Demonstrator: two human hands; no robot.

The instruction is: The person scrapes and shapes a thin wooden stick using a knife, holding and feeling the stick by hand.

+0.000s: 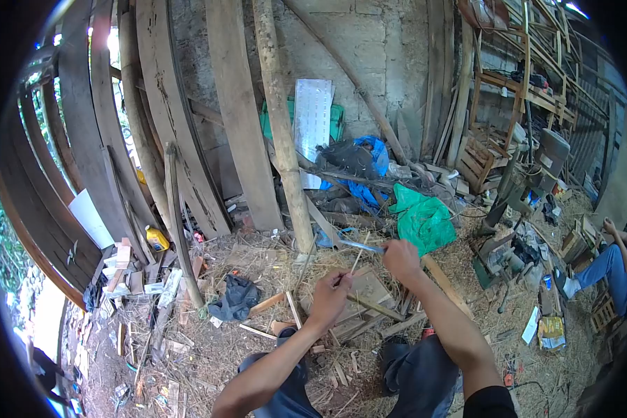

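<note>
My left hand (328, 298) is closed on a thin pale wooden stick (357, 260), which points up and to the right from the fingertips. To its right, my right hand (402, 260) is wrapped round what looks like a knife (361, 245). Its narrow blade points left and lies close to the upper end of the stick; whether they touch I cannot tell. The fist hides the knife's handle. Both hands are above the ground in front of my knees.
Wood pieces and shavings litter the ground. A bamboo pole (285, 132) and planks (244, 118) lean on the wall. Nearby lie a green plastic sheet (425, 221), a black bag (236, 299) and a yellow bottle (157, 239). Another person's leg (601, 269) shows at right.
</note>
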